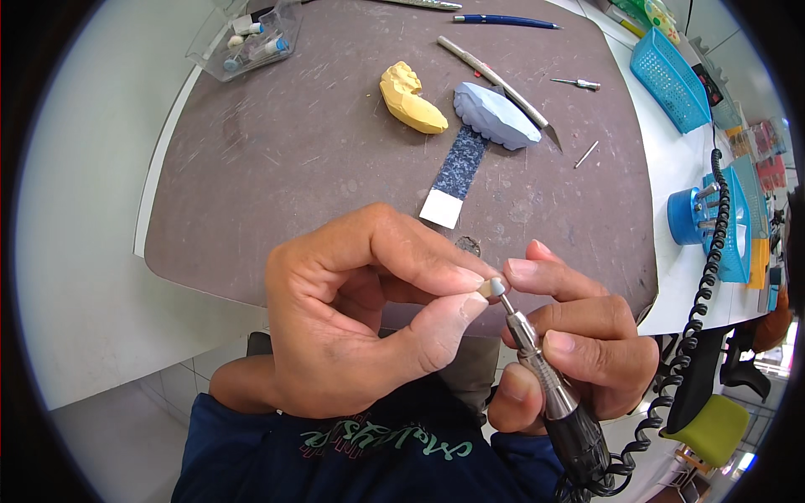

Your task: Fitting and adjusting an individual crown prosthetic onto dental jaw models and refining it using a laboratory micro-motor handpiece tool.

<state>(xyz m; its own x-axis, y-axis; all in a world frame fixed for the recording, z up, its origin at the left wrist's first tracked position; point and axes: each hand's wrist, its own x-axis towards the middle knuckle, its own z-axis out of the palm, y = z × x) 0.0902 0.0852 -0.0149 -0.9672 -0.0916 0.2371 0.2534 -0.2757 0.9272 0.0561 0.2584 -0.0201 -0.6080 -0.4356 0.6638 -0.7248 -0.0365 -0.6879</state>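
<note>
My left hand (344, 318) pinches a small tooth-coloured piece, seemingly a dental crown (484, 289), between thumb and forefinger. Wrapped round a black and silver dental handpiece (549, 381) are the fingers of my right hand (599, 344). The handpiece points up and left, and its pale grey-blue cone-shaped tip (497, 287) meets the crown's right side. Both hands are close together over the table's near edge, the right forefinger near the left fingertips. Much of the crown is hidden by the left fingers.
Beyond my hands lie a yellow dental cast (411, 102), a blue-grey cast (495, 116), a dark blue patterned strip (460, 168) and a craft knife (495, 80). A clear box (268, 46) stands far left, a blue basket (669, 80) far right. The coiled cord (694, 310) hangs at right.
</note>
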